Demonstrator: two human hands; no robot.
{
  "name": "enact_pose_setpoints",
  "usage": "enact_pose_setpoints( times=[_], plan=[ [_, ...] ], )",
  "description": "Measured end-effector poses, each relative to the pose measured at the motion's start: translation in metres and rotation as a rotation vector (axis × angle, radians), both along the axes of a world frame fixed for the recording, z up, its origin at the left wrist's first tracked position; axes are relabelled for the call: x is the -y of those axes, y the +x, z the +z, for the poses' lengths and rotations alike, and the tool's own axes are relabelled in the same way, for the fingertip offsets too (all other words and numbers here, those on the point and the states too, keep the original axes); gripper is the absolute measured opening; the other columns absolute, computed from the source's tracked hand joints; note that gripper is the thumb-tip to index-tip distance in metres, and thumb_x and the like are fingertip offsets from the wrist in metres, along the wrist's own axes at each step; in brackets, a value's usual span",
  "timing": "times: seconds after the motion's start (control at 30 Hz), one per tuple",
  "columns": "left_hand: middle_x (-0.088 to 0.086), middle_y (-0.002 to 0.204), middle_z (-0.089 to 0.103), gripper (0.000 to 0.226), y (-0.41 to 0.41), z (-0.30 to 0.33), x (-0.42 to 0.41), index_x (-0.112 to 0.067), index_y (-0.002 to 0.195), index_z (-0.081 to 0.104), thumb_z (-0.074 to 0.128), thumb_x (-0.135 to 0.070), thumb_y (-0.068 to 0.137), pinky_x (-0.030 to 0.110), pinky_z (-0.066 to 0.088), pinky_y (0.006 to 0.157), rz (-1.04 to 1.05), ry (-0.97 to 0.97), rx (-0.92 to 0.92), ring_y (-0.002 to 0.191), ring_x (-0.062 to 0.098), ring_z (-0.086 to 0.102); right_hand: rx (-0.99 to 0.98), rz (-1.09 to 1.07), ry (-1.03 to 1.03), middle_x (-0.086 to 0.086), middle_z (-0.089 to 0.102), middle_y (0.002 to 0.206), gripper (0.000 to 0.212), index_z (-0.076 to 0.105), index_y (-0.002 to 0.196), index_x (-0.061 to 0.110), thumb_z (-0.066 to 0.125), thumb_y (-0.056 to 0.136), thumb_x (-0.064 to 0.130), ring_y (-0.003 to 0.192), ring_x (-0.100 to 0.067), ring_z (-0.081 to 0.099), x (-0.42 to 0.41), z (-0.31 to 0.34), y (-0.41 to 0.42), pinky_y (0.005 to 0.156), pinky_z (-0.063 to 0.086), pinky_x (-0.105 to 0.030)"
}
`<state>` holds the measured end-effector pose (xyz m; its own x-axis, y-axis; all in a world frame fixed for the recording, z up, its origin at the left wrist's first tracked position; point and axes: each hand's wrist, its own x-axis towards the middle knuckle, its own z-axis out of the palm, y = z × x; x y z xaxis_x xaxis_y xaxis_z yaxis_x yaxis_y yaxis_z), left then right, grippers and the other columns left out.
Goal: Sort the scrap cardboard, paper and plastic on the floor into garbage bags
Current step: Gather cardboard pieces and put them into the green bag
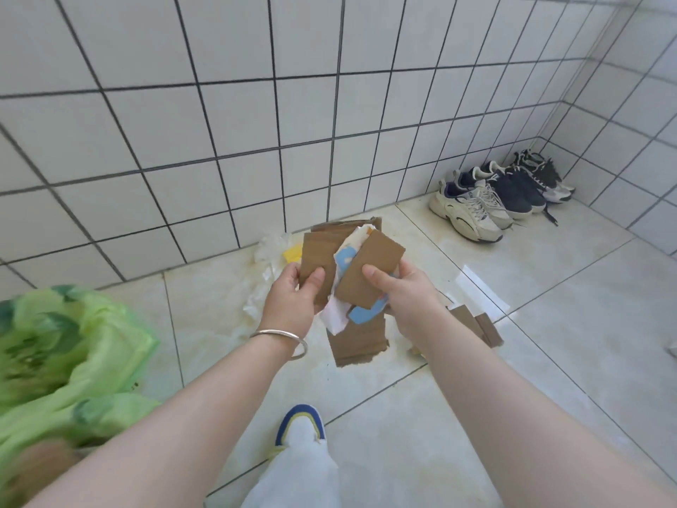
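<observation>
My left hand (293, 295) grips a brown cardboard piece (317, 253), thumb on its front. A second brown cardboard piece (373, 267) is held by my right hand (403, 291), thumb on top, with blue-and-white paper scraps (346, 260) bunched between the two. Both hands hover above the floor. Under them lies a larger torn cardboard sheet (357, 341). More cardboard strips (476, 324) lie to the right. Clear plastic wrap (271, 243) and a yellow scrap (292, 254) sit by the wall. A green garbage bag (66, 361) is at my left, blurred.
Three pairs of sneakers (494, 196) stand in the far right corner against the white tiled wall (219, 104). A white paper sheet (483, 291) lies on the floor tiles to the right. My foot in a blue-and-white shoe (300, 423) is below the hands.
</observation>
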<state>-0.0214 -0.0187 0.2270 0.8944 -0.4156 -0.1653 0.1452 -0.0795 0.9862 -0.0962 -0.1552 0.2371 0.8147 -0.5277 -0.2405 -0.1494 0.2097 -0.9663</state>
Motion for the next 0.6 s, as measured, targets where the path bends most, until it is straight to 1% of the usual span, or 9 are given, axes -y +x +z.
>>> enact_pose_setpoints(
  times=[0.07,0.13,0.2,0.27,0.33,0.43,0.47,0.53,0.6],
  plan=[
    [-0.002,0.089,0.065,0.016,-0.008,0.013,-0.020,-0.028,0.083,0.057,0.049,-0.020,0.095,0.037,0.051,0.087,-0.010,0.036,0.025,0.089,0.023,0.062,0.014,-0.012,0.028,-0.003,0.069,0.106,0.016,0.062,0.097,0.026,0.066,0.086,0.015,0.102,-0.028,0.065,-0.021,0.011,0.002,0.091,0.051,-0.043],
    [-0.002,0.094,0.066,0.015,-0.016,0.025,-0.040,-0.030,0.086,0.055,0.047,-0.022,0.096,0.044,0.050,0.094,0.002,0.098,0.059,0.098,0.024,0.063,0.023,-0.005,0.048,-0.001,0.069,0.104,0.016,0.062,0.095,0.028,0.067,0.085,0.016,0.104,-0.028,0.064,-0.041,0.022,0.003,0.088,0.050,-0.041],
    [-0.001,0.099,0.066,0.012,-0.023,0.041,-0.061,-0.029,0.093,0.054,0.045,-0.022,0.097,0.047,0.048,0.096,0.025,0.122,0.083,0.101,0.024,0.063,0.045,0.029,0.079,0.000,0.069,0.102,0.015,0.062,0.095,0.028,0.067,0.086,0.016,0.101,-0.026,0.064,-0.061,0.032,0.003,0.088,0.050,-0.038],
    [0.001,0.106,0.067,0.013,-0.028,0.052,-0.080,-0.031,0.094,0.055,0.045,-0.023,0.096,0.047,0.048,0.097,0.040,0.137,0.098,0.103,0.024,0.063,0.045,0.039,0.099,-0.001,0.068,0.103,0.017,0.061,0.101,0.025,0.066,0.086,0.018,0.102,-0.026,0.063,-0.079,0.039,0.000,0.090,0.050,-0.040],
    [0.001,0.103,0.068,0.014,-0.033,0.061,-0.094,-0.031,0.089,0.056,0.046,-0.025,0.096,0.046,0.048,0.097,0.038,0.152,0.100,0.102,0.024,0.063,0.051,0.028,0.131,-0.001,0.068,0.106,0.024,0.059,0.109,0.023,0.066,0.086,0.019,0.101,-0.025,0.063,-0.093,0.046,-0.006,0.088,0.050,-0.040],
    [-0.001,0.095,0.063,0.014,-0.041,0.073,-0.106,-0.028,0.090,0.055,0.044,-0.036,0.096,0.044,0.048,0.095,0.016,0.167,0.097,0.094,0.023,0.059,0.064,0.022,0.143,0.003,0.067,0.099,0.013,0.060,0.097,0.028,0.064,0.088,0.019,0.093,-0.020,0.063,-0.110,0.054,-0.014,0.082,0.051,-0.037],
    [-0.001,0.098,0.062,0.017,-0.043,0.076,-0.110,-0.025,0.097,0.055,0.045,-0.039,0.095,0.040,0.049,0.092,0.000,0.190,0.106,0.094,0.021,0.058,0.054,0.009,0.136,0.005,0.067,0.097,0.012,0.059,0.094,0.029,0.063,0.089,0.019,0.094,-0.020,0.063,-0.116,0.057,-0.017,0.085,0.051,-0.038],
    [-0.002,0.100,0.059,0.022,-0.047,0.081,-0.119,-0.018,0.106,0.051,0.051,-0.036,0.093,0.026,0.046,0.074,-0.041,0.291,0.167,0.091,0.016,0.056,0.054,0.004,0.087,0.004,0.067,0.100,0.016,0.058,0.103,0.027,0.060,0.091,0.018,0.100,-0.023,0.063,-0.127,0.059,-0.020,0.093,0.051,-0.043],
    [-0.005,0.087,0.054,0.016,-0.048,0.083,-0.133,-0.018,0.093,0.045,0.056,-0.030,0.091,0.016,0.035,0.056,-0.058,0.405,0.231,0.077,0.009,0.051,0.067,0.031,0.052,0.006,0.065,0.103,0.021,0.054,0.105,0.032,0.056,0.093,0.015,0.104,-0.022,0.062,-0.139,0.058,-0.019,0.095,0.050,-0.042]
  ],
)
